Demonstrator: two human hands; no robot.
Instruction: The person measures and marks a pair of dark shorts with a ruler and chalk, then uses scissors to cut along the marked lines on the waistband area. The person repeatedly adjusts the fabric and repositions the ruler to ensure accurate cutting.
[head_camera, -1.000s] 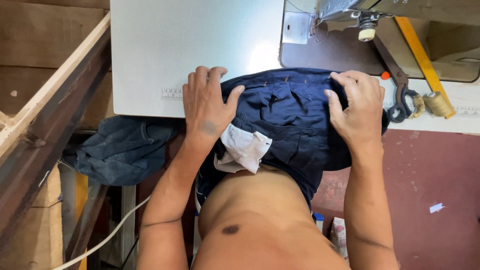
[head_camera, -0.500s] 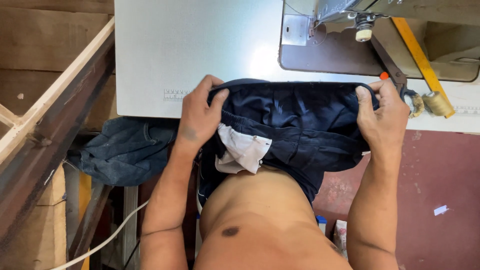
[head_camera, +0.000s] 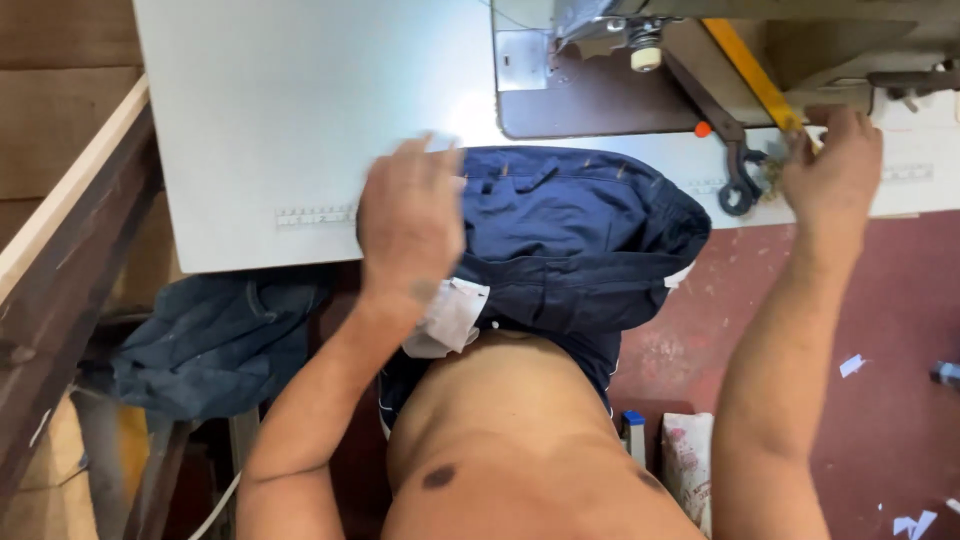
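A dark navy garment (head_camera: 585, 235) lies bunched on the front edge of the white sewing table (head_camera: 300, 110) and hangs down into my lap, with a white pocket lining (head_camera: 447, 317) showing at its lower left. My left hand (head_camera: 408, 215), blurred by motion, hovers over the garment's left edge with fingers spread and nothing in it. My right hand (head_camera: 835, 165) is off the cloth at the table's right, its fingertips at the end of a yellow measuring strip (head_camera: 757, 82), beside dark scissors (head_camera: 738, 172). Whether it grips anything is hidden.
The sewing machine head (head_camera: 610, 25) and its brown bed plate (head_camera: 600, 100) sit at the table's back. A heap of dark blue cloth (head_camera: 215, 345) lies below the table on the left, beside a wooden frame (head_camera: 70, 210). Paper scraps dot the red floor (head_camera: 890, 330).
Both hands let go of the garment's top edge. The left hand lifted over its left side, and the right hand moved right to the yellow strip by the scissors.
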